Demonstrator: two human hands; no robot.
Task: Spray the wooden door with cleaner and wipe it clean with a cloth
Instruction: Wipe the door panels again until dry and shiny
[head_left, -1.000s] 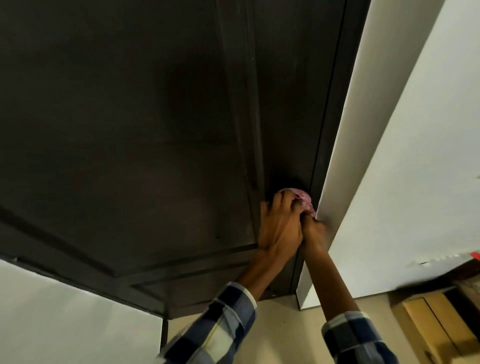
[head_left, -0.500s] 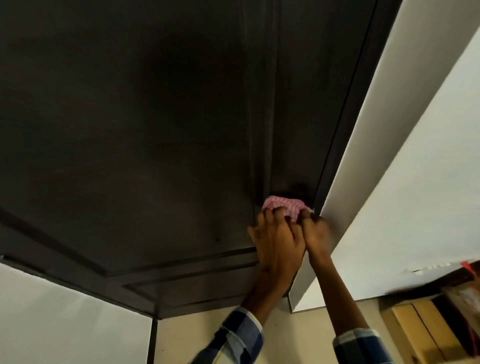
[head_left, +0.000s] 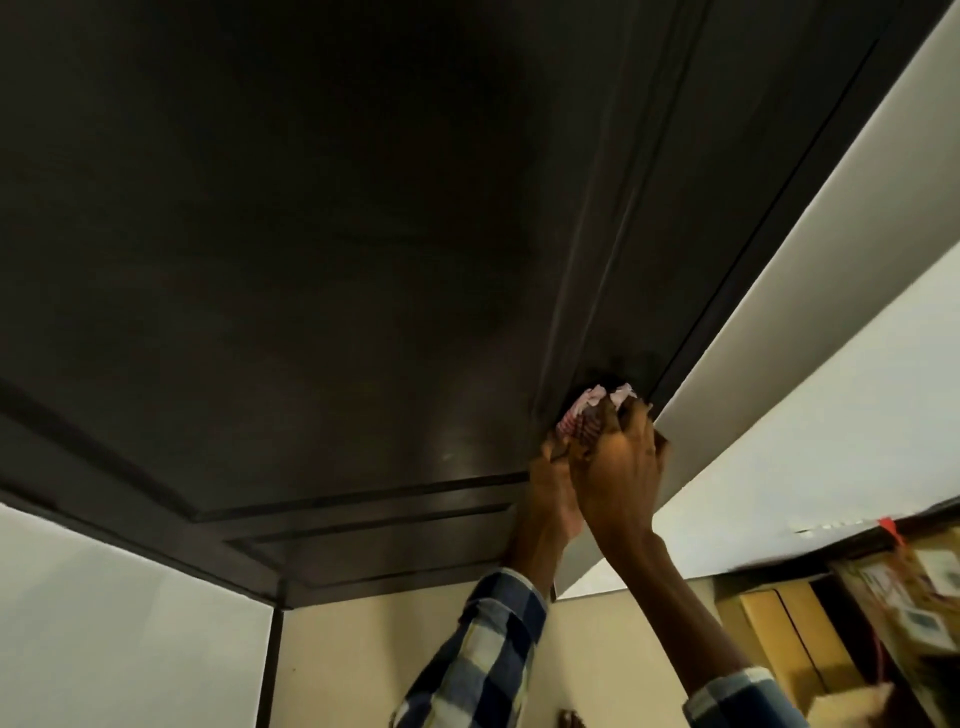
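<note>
Pink checked cloth (head_left: 589, 418), pressed by both the left hand (head_left: 553, 480) and right hand (head_left: 621, 467) with fingers curled over it, has been carried higher along the wooden door (head_left: 311, 249)'s right edge, so wiping is judged ongoing.

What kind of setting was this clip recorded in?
Probably a room in a home or small office: a dark wooden door set in plain white walls, with cardboard boxes stacked at the lower right.
</note>
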